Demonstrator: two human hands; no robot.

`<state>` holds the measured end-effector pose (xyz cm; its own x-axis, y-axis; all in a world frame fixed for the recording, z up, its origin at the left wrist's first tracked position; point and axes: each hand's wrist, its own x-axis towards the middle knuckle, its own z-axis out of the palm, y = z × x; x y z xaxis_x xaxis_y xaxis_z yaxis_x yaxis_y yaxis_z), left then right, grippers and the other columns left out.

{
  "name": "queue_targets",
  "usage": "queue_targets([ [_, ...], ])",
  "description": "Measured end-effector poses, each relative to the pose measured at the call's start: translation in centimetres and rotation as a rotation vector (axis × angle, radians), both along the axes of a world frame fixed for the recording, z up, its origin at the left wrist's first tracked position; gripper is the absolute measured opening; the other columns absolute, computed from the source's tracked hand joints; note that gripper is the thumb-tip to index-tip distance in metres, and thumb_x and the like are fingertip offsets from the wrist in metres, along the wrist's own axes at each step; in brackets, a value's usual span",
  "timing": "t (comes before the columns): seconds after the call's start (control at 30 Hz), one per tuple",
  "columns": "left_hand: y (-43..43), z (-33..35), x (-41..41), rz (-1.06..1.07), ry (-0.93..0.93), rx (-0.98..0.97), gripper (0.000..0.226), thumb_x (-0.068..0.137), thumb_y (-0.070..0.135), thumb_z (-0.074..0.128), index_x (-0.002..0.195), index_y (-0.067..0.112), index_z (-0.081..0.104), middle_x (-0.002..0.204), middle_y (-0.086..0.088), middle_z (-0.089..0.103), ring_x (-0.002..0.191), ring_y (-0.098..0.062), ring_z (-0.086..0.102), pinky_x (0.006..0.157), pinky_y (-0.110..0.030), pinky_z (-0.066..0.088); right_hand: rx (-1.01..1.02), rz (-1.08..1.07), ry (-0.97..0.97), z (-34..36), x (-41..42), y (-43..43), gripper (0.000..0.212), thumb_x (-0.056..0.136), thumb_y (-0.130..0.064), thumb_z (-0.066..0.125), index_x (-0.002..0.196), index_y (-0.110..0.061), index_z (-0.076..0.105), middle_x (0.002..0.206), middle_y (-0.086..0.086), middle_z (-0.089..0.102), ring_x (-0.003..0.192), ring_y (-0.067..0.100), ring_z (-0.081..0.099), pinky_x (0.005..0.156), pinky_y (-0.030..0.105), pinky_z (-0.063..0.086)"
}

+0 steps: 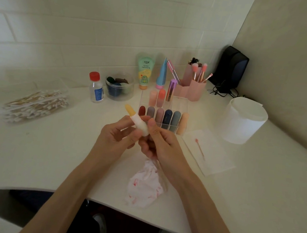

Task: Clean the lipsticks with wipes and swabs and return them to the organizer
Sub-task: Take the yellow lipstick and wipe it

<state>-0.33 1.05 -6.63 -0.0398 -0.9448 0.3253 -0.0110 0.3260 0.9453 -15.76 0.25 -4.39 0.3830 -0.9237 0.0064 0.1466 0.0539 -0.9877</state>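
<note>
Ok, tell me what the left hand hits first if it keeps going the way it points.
Beyond the left hand, likely the clear organizer, near its dark red lipstick; depth is unclear.

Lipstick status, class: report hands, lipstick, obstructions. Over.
Left hand, right hand both grip lipstick, yellow tip out. Not yet in organizer. Stained wipe lies below hands, not blocking.

Single head view — looks forward and down, close over white table [45, 157], wall corner behind.
</note>
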Motion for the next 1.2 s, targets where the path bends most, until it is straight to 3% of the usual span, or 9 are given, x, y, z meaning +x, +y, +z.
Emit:
queue_targets([
  [0.13, 0.0, -0.1, 0.0, 0.048, -0.048, -0.048, 0.022, 0.086, 0.022, 0.067, 0.107, 0.023, 0.073, 0.105, 0.006, 0.072, 0.091, -0.009, 0.066, 0.077, -0.017, 0.05, -0.066, -0.031, 0.074, -0.2, -0.3, -0.4, 0.05, 0.104, -0.045, 0.046, 0.107, -0.006, 0.076, 0.066, 0.003, 0.057, 0.059, 0.013, 0.047, 0.054, 0.017, 0.037],
  [0.3, 0.2, 0.3, 0.2, 0.121, 0.034, -0.012, 0.025, 0.085, 0.022, 0.064, 0.109, 0.018, 0.071, 0.105, 0.025, 0.07, 0.081, 0.0, 0.062, 0.079, -0.015, 0.049, -0.305, -0.13, 0.439, -0.6, -3.1, -2.2, 0.026, 0.101, -0.036, 0.06, 0.109, -0.018, 0.077, 0.086, -0.009, 0.074, 0.071, 0.003, 0.064, 0.068, 0.017, 0.047],
  [0.37, 0.3, 0.4, 0.2, 0.13, 0.038, -0.002, 0.027, 0.085, 0.023, 0.063, 0.11, 0.015, 0.07, 0.103, 0.024, 0.071, 0.077, 0.0, 0.062, 0.078, -0.015, 0.049, -0.343, 0.033, 0.659, -0.5, -4.4, -2.5, 0.025, 0.091, -0.045, 0.071, 0.111, -0.031, 0.076, 0.098, -0.023, 0.072, 0.09, -0.002, 0.065, 0.077, 0.016, 0.045],
  [0.47, 0.4, 0.5, 0.1, 0.123, 0.037, 0.022, 0.029, 0.084, 0.025, 0.065, 0.11, 0.014, 0.071, 0.09, 0.018, 0.073, 0.07, -0.002, 0.06, 0.071, -0.015, 0.049, -0.356, 0.333, 0.859, -0.2, -5.5, -2.2, 0.048, 0.078, -0.054, 0.082, 0.122, -0.043, 0.068, 0.119, -0.03, 0.063, 0.112, -0.008, 0.053, 0.087, 0.014, 0.038],
  [0.63, 0.4, 0.3, 0.1, 0.122, -0.01, 0.023, 0.032, 0.087, 0.03, 0.062, 0.113, 0.013, 0.071, 0.085, 0.009, 0.072, 0.069, -0.005, 0.061, 0.07, -0.019, 0.052, -0.472, 0.482, 0.974, -0.8, -5.7, -1.9, 0.062, 0.075, -0.049, 0.087, 0.13, -0.048, 0.059, 0.124, -0.027, 0.052, 0.118, -0.002, 0.041, 0.103, 0.019, 0.034],
  [0.8, 0.5, 0.3, 0.0, 0.075, -0.012, 0.033, 0.027, 0.09, 0.026, 0.06, 0.111, 0.012, 0.071, 0.09, 0.0, 0.075, 0.072, -0.009, 0.067, 0.068, -0.02, 0.053, -0.437, 0.402, 0.842, -1.1, -5.9, -1.7, 0.041, 0.08, -0.03, 0.087, 0.118, -0.033, 0.072, 0.103, -0.026, 0.064, 0.1, 0.004, 0.059, 0.086, 0.016, 0.047],
  [0.97, 0.4, 0.1, 0.0, 0.041, 0.019, 0.056, 0.025, 0.094, 0.022, 0.06, 0.113, 0.01, 0.07, 0.103, -0.002, 0.075, 0.073, -0.022, 0.071, 0.061, -0.025, 0.05, -0.361, 0.205, 0.576, -0.6, -6.0, -1.6, 0.034, 0.078, -0.018, 0.089, 0.11, -0.02, 0.076, 0.103, -0.009, 0.074, 0.098, 0.014, 0.07, 0.083, 0.036, 0.062],
  [1.07, 0.4, -0.1, 0.0, 0.052, 0.002, 0.074, 0.026, 0.093, 0.025, 0.061, 0.114, 0.015, 0.072, 0.099, -0.001, 0.076, 0.07, -0.018, 0.068, 0.062, -0.027, 0.053, -0.281, 0.19, 0.41, 0.0, -6.1, -1.1, 0.04, 0.081, -0.009, 0.085, 0.116, -0.019, 0.07, 0.103, -0.007, 0.072, 0.099, 0.02, 0.07, 0.083, 0.043, 0.063],
  [1.2, 0.5, -0.2, 0.0, 0.044, 0.03, 0.092, 0.026, 0.093, 0.021, 0.064, 0.116, 0.013, 0.073, 0.102, -0.001, 0.076, 0.074, -0.02, 0.068, 0.066, -0.03, 0.057, -0.225, 0.297, 0.303, 0.5, -6.6, -0.6, 0.045, 0.092, 0.005, 0.069, 0.131, -0.015, 0.059, 0.112, -0.004, 0.066, 0.11, 0.021, 0.066, 0.086, 0.038, 0.06],
])
